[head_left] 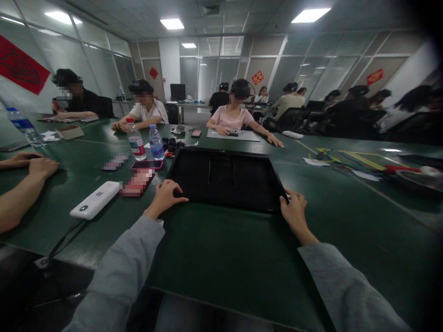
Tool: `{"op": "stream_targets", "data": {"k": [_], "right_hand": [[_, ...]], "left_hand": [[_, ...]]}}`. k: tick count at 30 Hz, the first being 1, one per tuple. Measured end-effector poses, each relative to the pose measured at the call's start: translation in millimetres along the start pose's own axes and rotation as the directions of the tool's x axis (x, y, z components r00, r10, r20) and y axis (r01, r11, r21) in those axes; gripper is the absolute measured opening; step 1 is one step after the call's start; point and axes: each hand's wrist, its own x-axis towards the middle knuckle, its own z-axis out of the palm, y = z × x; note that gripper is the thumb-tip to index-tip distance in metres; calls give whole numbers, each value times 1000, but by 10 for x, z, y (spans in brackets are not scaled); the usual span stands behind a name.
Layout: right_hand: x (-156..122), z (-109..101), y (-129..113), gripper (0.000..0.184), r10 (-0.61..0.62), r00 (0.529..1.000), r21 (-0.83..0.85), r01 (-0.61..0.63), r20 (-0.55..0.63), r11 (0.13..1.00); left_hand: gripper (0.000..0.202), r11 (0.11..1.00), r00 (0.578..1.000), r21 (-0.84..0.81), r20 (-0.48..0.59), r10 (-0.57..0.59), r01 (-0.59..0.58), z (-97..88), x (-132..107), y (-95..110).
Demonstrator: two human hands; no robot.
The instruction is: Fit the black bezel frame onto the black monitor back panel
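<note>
A black rectangular panel with a raised rim lies on the green bench, the right hand clamped on its near right corner; the left hand is at the near left corner, thumb and fingers spread, its grip hard to tell. Left of it are a pink-edged phone, two bottles and, farther out, a white power bank.

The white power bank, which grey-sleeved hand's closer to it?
Left. The left hand is right of the white power bank, at the near left corner of the black panel; the right hand is farther, at its near right corner.
</note>
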Motion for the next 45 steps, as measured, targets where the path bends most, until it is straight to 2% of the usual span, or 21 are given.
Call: {"op": "stream_targets", "data": {"k": [2, 4, 6, 8, 12, 16, 20, 26, 30, 33, 38, 45], "right_hand": [[18, 19, 36, 42, 17, 1000, -4, -17, 21, 1000], [36, 25, 59, 45, 26, 998, 13, -26, 55, 1000], [47, 20, 70, 49, 19, 995, 40, -22, 94, 999], [48, 11, 76, 50, 7, 994, 63, -14, 112, 998], [40, 2, 101, 52, 20, 995, 86, -29, 102, 996], [48, 3, 145, 54, 37, 992, 107, -49, 118, 993], [60, 11, 171, 53, 10, 992, 132, -27, 129, 991], [41, 81, 172, 49, -54, 987, 185, 26, 149, 982], [49, 146, 183, 52, -93, 983, 179, 64, 160, 982], [67, 172, 202, 51, -131, 975, 141, 106, 178, 984], [59, 162, 214, 51, -140, 976, 125, 120, 169, 985], [56, 145, 190, 59, -141, 974, 125, 120, 175, 985]], "left_hand": [[43, 1000, 1000, 5, -29, 1, -1, 21, -1, -3], [46, 999, 992, -5, -117, -37, 36, 59, 12, -29], [55, 993, 967, -37, -228, -116, 110, 104, 40, -85], [61, 977, 938, -109, -280, -206, 182, 141, 75, -162], [63, 932, 928, -288, -229, -293, 223, 168, 127, -291], [57, 926, 914, -309, -270, -303, 216, 152, 132, -323], [48, 925, 879, -217, -305, -367, 311, 81, 103, -307], [42, 859, 833, 62, -286, -473, 509, -123, 34, -271], [44, 820, 841, 200, -219, -496, 536, -181, -5, -238], [43, 826, 858, 237, -206, -471, 511, -183, -29, -210], [45, 851, 872, 226, -255, -418, 474, -191, -49, -193], [48, 874, 869, 131, -251, -427, 468, -197, 13, -250]]}}
